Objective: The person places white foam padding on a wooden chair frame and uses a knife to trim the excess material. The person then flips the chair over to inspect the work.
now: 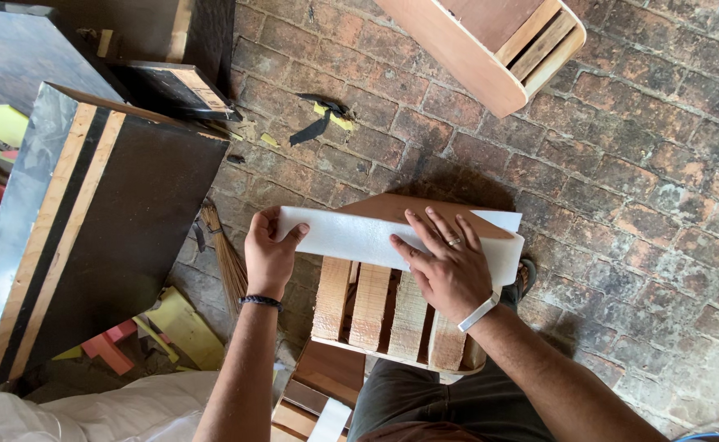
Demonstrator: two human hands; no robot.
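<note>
Foam sheet (351,237), white and thin, lies draped across the upper edge of a slatted wooden crate (376,307) that stands on the brick floor (621,180) in front of the person. The left hand (268,255) pinches the sheet's left end, thumb on top and fingers curled under. The right hand (449,262) lies flat with fingers spread, pressing the sheet down onto the crate without closing around it. A small broom (224,254) lies just left of the crate. A large dark panel (106,221) leans further left; another wooden crate (499,41) sits well apart above.
</note>
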